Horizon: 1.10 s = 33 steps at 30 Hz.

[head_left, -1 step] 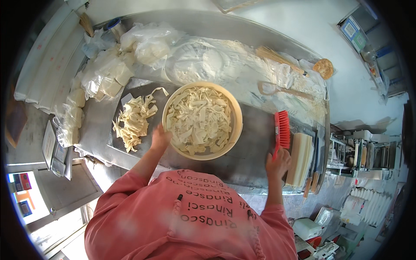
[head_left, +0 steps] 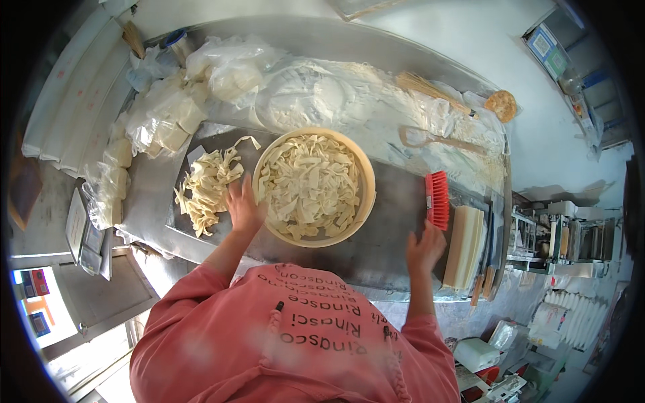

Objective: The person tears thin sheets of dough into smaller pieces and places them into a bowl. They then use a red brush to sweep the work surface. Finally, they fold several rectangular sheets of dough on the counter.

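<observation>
The bowl (head_left: 367, 168) mid-frame is already heaped with pale strips (head_left: 309, 181), a smaller pile (head_left: 207, 191) lies outside at left, my left hand (head_left: 246, 207) spreads open between them, and whether my right hand (head_left: 425, 248) grips the red brush (head_left: 438, 201) I cannot tell.

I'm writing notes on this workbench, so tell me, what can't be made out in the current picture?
In the head view:
Red brush: its handle is mostly covered by the right hand, so the grip is unclear.
Basin: the top dough strips hide those beneath.
Plastic bags: wrinkles and glare blur their contents.
Left hand: whether its fingertips touch the loose pile can't be told from above.
Pink sweatshirt: cut off by the lower edge.
</observation>
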Motion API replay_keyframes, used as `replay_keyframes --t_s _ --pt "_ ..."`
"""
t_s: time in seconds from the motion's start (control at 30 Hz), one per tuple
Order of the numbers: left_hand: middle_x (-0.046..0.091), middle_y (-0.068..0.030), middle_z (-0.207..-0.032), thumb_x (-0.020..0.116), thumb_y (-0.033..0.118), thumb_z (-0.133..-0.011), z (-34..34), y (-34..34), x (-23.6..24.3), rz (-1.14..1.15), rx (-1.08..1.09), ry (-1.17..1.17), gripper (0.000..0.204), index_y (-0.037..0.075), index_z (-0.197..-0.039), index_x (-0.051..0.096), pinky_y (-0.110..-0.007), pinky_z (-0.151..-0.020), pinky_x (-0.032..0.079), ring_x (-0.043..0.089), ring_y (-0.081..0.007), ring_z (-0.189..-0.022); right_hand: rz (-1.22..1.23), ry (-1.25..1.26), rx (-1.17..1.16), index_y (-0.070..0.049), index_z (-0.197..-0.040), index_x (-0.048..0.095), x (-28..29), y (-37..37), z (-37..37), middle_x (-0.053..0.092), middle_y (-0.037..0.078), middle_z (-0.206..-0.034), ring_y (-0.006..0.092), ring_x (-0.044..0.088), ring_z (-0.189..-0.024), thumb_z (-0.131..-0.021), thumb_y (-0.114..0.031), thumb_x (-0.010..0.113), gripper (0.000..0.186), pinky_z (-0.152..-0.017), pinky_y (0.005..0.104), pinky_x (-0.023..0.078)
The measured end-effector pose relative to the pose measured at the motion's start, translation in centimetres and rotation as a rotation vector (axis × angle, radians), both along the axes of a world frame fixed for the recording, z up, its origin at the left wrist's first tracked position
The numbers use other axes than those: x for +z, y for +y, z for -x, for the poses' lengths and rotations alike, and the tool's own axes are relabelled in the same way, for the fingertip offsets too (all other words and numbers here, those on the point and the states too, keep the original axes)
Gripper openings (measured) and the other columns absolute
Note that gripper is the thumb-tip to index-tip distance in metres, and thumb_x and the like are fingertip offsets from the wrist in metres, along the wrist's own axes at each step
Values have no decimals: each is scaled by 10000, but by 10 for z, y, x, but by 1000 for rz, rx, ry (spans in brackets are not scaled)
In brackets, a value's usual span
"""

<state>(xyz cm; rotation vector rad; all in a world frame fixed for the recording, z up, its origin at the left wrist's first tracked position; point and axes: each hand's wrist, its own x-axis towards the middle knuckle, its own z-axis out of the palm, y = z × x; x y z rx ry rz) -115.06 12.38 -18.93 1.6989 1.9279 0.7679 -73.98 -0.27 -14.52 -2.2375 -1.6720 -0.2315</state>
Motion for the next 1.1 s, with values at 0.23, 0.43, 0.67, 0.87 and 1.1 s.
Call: replay_keyframes --t_s 0.23,0.43,0.67,0.87,1.1 --pt "199 -150 -1460 568 539 -772 -100 71 73 -2 -1157 776 663 277 -1356 393 -642 -1017 200 129 -373 -1363 -116 554 57 -25 -1164 486 -54 123 109 544 212 -1051 400 502 -982 -809 -159 584 392 -841 472 393" --pt "319 -145 -1371 668 471 -667 -136 19 22 -170 -1122 694 529 215 -1127 611 -612 -950 310 302 -380 -1252 40 580 -54 -59 -1113 503 -55 128 109 578 196 -955 402 528 -893 -838 -114 502 281 -788 482 415" --pt "390 -148 -1331 671 464 -666 -87 62 31 44 -878 535 675 124 -1226 512 -560 -941 328 357 -353 -1209 18 552 -43 -67 -1064 520 -55 124 112 584 176 -948 395 533 -858 -826 -105 498 242 -752 486 427" --pt "425 -203 -1253 684 197 -685 -69 69 87 513 -935 449 486 89 -1142 557 -380 -731 496 519 -279 -1069 -10 566 -61 -70 -1068 515 -51 121 113 581 167 -933 393 539 -851 -813 -82 507 256 -731 481 439" --pt "423 -154 -1274 597 450 -766 -150 76 60 17 -920 619 459 177 -1134 576 -584 -965 318 427 -363 -1173 -1 554 -60 -91 -1090 511 -57 122 111 577 159 -948 385 542 -865 -818 -93 504 273 -738 479 444"
